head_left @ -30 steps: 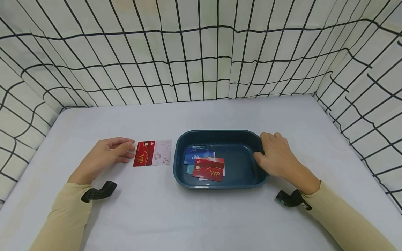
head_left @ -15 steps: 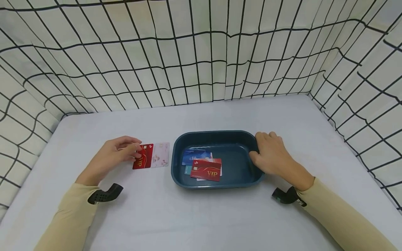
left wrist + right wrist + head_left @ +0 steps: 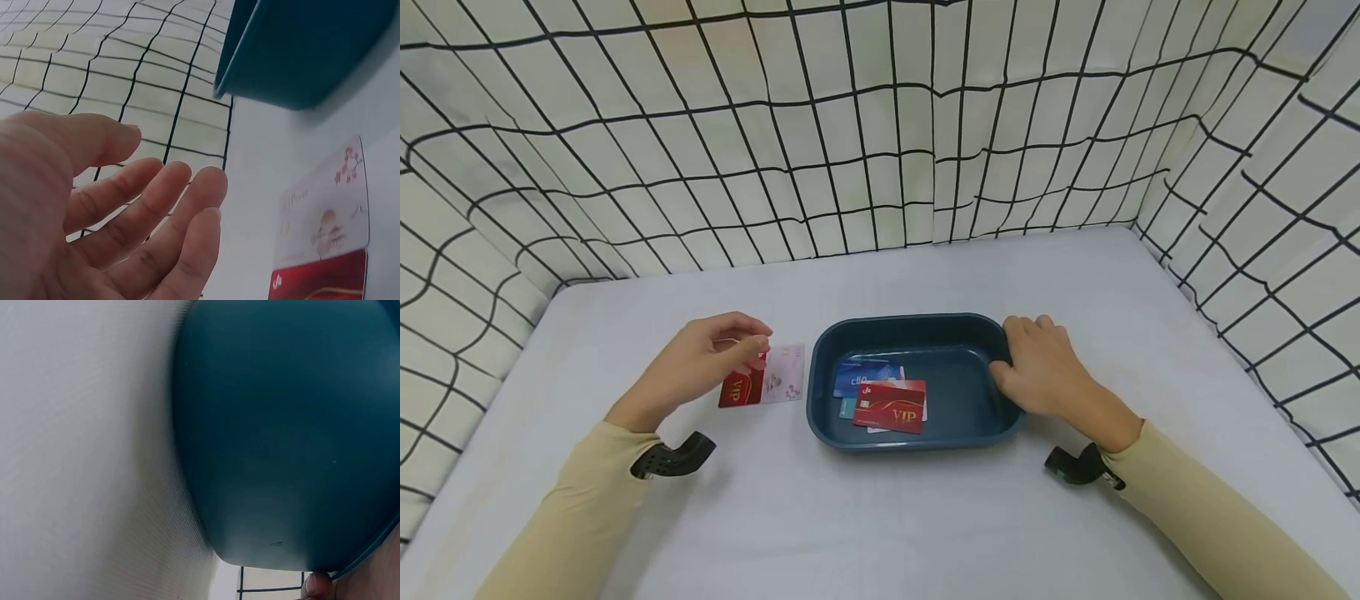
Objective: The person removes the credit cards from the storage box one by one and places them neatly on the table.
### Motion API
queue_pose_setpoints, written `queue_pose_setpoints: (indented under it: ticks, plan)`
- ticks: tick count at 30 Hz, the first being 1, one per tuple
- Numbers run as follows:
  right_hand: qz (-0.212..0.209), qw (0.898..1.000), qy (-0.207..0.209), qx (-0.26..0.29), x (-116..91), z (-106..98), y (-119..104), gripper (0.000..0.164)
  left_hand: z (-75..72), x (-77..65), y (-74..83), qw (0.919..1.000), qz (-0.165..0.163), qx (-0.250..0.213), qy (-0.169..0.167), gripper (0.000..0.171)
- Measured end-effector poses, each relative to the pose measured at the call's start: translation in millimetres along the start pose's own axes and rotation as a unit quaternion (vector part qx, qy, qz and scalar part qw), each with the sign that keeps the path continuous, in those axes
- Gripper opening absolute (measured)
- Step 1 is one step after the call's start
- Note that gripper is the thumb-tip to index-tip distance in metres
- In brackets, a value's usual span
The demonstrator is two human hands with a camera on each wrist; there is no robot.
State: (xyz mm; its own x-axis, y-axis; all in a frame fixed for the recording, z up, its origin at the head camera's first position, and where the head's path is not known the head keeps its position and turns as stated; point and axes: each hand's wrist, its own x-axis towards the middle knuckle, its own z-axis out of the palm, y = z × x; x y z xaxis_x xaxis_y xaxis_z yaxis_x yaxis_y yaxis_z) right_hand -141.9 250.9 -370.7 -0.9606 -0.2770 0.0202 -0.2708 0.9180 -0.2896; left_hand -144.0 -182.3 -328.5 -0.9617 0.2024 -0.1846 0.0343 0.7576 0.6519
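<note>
My left hand point(image 3: 711, 354) hovers over a red VIP card point(image 3: 743, 389), its fingers loosely bent with nothing between them. That card lies on the white tabletop, partly covered by the hand in the head view. Beside it on the right lies a pale pink flowered card point(image 3: 328, 212), between the red card and a dark teal tray point(image 3: 917, 443). My right hand point(image 3: 1052, 367) grips the tray's right rim, thumb over the inner side and fingers at the outside. Inside the tray, another red VIP card point(image 3: 891, 406) lies on top of a blue card point(image 3: 857, 375) and other partly hidden cards.
A white cloth-covered table point(image 3: 850, 533) spreads around the tray. Behind it and along both sides stands a pale wall with a black grid point(image 3: 880, 125). Each wrist wears a small black camera, such as the left wrist camera point(image 3: 673, 457).
My left hand has moved right, from beside the red card on the table to above it. The head view has shifted slightly. My right hand stays on the tray rim.
</note>
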Motion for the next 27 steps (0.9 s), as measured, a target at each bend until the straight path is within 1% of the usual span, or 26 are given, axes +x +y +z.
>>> queue_pose_setpoints:
  ticks: [7,11,16,19,22,27]
  plan:
    - [0.001,1.000,0.000,0.002,0,1,1,0.020,9.5,1.1,23.2,0.9993,0.035,0.000,-0.015,0.041]
    - [0.002,1.000,0.001,0.002,0,2,1,0.019,15.1,-0.3,36.6,0.9975,0.066,-0.002,-0.026,0.033]
    - [0.003,1.000,0.001,0.007,0,1,0,0.019,23.1,-2.9,52.0,0.9923,0.107,-0.018,-0.059,0.027]
    - [0.003,1.000,0.003,0.010,0,1,1,0.018,27.9,-2.1,58.9,0.9893,0.124,-0.023,-0.072,0.024]
    - [0.002,1.000,0.003,0.011,0,1,1,0.018,33.3,1.4,63.5,0.9882,0.133,-0.022,-0.073,0.021]
    - [0.004,1.000,0.002,0.010,1,1,1,0.020,43.7,9.8,69.0,0.9862,0.150,-0.005,-0.071,0.023]
